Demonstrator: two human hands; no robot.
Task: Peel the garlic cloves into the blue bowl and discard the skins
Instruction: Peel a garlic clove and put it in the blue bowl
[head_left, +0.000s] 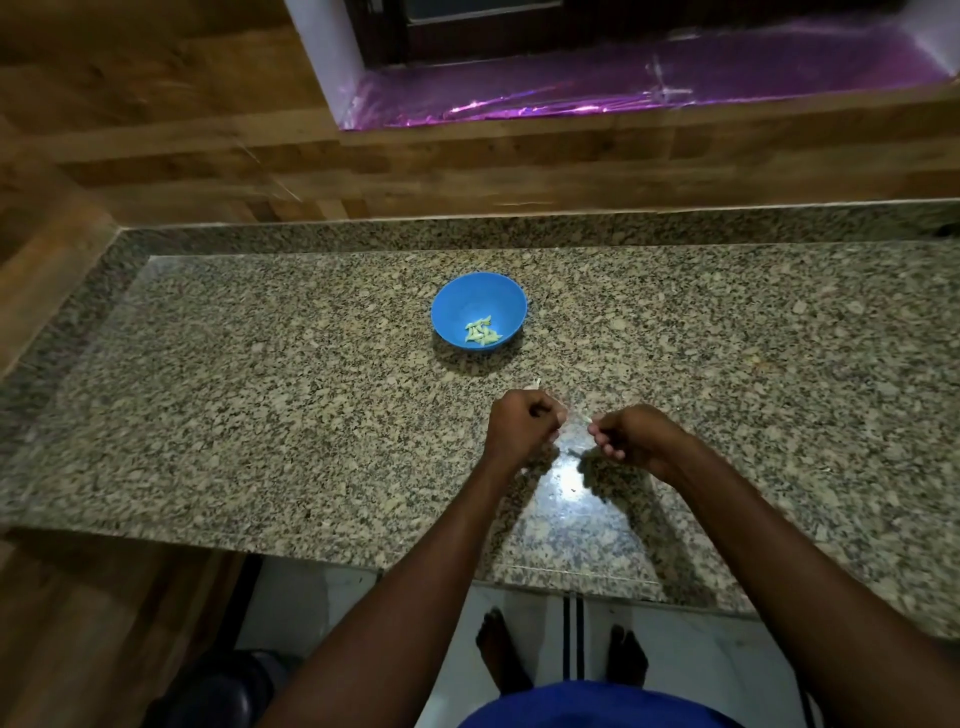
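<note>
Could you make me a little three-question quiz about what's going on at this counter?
1. True or false: the blue bowl is empty.
2. What are both hands, left and right, doing: A) resting flat, B) pinching something small, C) lifting the bowl?
3. Fill in: the bowl stands on a speckled stone ____.

Key: 1 false, peeled garlic cloves lie in it; 2 B; 3 counter.

Whatever the curled left hand (524, 426) and right hand (631, 434) pinch is too small to tell.
</note>
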